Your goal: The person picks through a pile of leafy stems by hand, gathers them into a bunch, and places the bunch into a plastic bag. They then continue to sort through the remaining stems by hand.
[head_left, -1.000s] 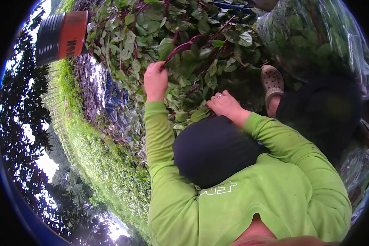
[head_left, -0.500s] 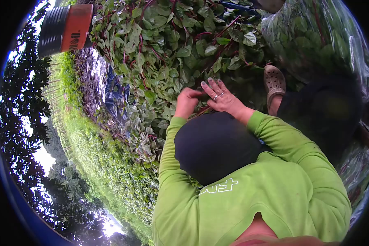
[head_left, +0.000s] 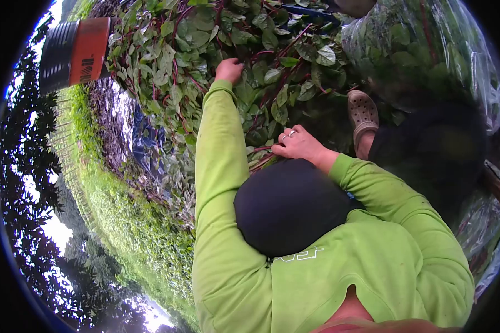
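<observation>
My left hand (head_left: 229, 71) reaches forward into a heap of leafy vines (head_left: 203, 39) with reddish stems. Its fingers are curled, and what they hold is hidden among the leaves. Closer to my body, my right hand (head_left: 301, 144), with rings on it, is closed at the ends of some reddish stems (head_left: 261, 160). These stems lie just beyond the dark rounded cloth (head_left: 291, 205) over my knee or lap.
A black and red drum (head_left: 75, 54) stands at the upper left. My brown clog (head_left: 363, 111) is right of the vines. Clear plastic (head_left: 478, 72) covers more leaves at the upper right. Blue sheeting (head_left: 144, 141) lies at the left.
My left hand has moved forward and left, away from my right hand, into the vines. My right hand's spread fingers have curled in, and it has shifted slightly back toward my body.
</observation>
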`<state>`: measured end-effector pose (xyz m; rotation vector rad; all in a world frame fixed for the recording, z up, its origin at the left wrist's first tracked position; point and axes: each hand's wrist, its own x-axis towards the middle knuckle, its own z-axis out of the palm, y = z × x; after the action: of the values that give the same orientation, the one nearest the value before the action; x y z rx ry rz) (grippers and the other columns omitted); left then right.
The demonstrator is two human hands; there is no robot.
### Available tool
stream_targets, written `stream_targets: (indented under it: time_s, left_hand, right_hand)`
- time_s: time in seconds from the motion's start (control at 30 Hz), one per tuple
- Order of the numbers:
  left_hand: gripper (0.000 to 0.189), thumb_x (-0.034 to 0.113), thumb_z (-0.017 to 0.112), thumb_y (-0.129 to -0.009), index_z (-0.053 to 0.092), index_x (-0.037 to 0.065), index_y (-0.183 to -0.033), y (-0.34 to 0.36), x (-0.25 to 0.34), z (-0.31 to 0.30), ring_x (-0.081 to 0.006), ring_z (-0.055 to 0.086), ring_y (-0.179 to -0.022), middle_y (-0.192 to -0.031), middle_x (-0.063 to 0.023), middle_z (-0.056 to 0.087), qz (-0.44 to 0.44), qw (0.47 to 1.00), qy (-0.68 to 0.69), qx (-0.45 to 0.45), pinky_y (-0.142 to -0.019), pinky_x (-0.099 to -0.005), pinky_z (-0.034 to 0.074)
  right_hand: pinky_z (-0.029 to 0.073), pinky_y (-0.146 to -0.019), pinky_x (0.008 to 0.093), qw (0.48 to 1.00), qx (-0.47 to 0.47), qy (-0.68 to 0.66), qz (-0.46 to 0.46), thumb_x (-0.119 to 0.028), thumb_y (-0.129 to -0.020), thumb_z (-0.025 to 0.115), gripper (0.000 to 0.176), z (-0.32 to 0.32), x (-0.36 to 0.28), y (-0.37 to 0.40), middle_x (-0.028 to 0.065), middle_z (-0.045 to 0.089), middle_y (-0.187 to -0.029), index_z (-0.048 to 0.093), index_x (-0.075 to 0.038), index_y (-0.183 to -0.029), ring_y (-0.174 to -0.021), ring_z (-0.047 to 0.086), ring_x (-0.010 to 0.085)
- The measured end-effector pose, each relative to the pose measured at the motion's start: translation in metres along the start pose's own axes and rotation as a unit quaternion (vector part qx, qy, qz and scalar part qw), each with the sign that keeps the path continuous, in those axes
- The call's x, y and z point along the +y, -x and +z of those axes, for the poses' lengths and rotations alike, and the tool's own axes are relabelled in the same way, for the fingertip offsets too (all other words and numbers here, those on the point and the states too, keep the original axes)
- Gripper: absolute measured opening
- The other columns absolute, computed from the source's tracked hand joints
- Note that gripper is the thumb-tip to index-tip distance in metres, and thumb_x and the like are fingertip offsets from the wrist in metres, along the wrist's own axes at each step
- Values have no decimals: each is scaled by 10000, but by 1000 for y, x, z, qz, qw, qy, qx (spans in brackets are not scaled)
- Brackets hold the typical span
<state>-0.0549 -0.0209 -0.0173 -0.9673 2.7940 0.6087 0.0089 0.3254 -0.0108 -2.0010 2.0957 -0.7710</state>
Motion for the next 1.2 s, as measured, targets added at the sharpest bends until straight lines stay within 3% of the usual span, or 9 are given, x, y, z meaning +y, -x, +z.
stream_targets:
  time_s: [0.33,0.47,0.57,0.73,0.83,0.97,1.0,1.07,1.2]
  left_hand:
    - [229,182,781,-812,758,70,-1011,116,38,-27,-285,698,-862,-956,-120,726,105,983,87,120,-818,-377,551]
    - [256,126,752,-884,736,-2,-1106,184,32,29,-199,708,-857,-998,-103,748,149,987,44,-44,-803,-324,559]
    - [539,505,628,-969,727,33,-1208,212,-1,80,-115,648,-884,-1000,-65,738,-137,868,389,-277,-815,-326,529]
    - [856,757,437,-953,613,24,-1359,241,6,88,-150,629,-844,-882,-30,663,-284,767,541,-195,-821,-303,505]
    - [702,661,489,-988,665,34,-1250,239,24,82,-123,625,-795,-866,-58,673,-288,777,512,-227,-791,-289,513]
    - [324,315,629,-987,679,2,-1053,216,29,65,-125,688,-807,-912,-109,739,-139,925,286,-208,-719,-308,529]
    - [262,232,657,-952,678,4,-1079,207,40,52,-243,719,-834,-939,-123,743,-206,917,312,-136,-740,-345,550]
    - [275,174,697,-891,682,33,-1126,190,22,50,-248,663,-724,-799,-121,680,-1,984,102,145,-673,-358,537]
    - [259,167,696,-830,706,56,-1064,173,8,51,-394,632,-1001,-1051,-200,648,-14,995,-15,95,-880,-445,526]
  right_hand:
    - [448,-863,409,1000,10,-10,-27,-240,-896,533,196,5,-1,-1,62,649,-978,648,-192,-1047,-1030,620,235]
    - [458,-843,400,1000,19,-7,-18,-230,-906,526,222,1,-6,-1,70,648,-978,642,-208,-1094,-1025,621,236]
    - [476,-806,403,995,78,35,-55,-239,-913,521,268,16,0,5,76,645,-984,638,-183,-1148,-1012,619,246]
    - [497,-782,434,996,48,9,72,-266,-899,551,305,26,-14,4,95,660,-1037,678,-75,-1102,-1008,637,276]
    - [491,-788,448,993,58,29,95,-255,-898,558,257,32,-7,4,95,674,-1029,699,-81,-1024,-992,644,275]
    - [487,-801,446,985,-90,-11,145,-216,-879,579,187,32,-1,8,94,689,-981,704,-96,-951,-975,644,277]
    - [493,-810,438,979,-132,-35,152,-203,-870,588,169,26,2,8,98,698,-979,708,-98,-928,-977,644,276]
    - [488,-819,426,986,-86,-49,137,-207,-852,603,153,20,0,8,97,694,-960,703,-101,-899,-972,644,272]
    - [477,-815,398,998,-7,3,60,-210,-834,600,143,15,-6,-1,78,683,-914,693,-103,-860,-929,637,261]
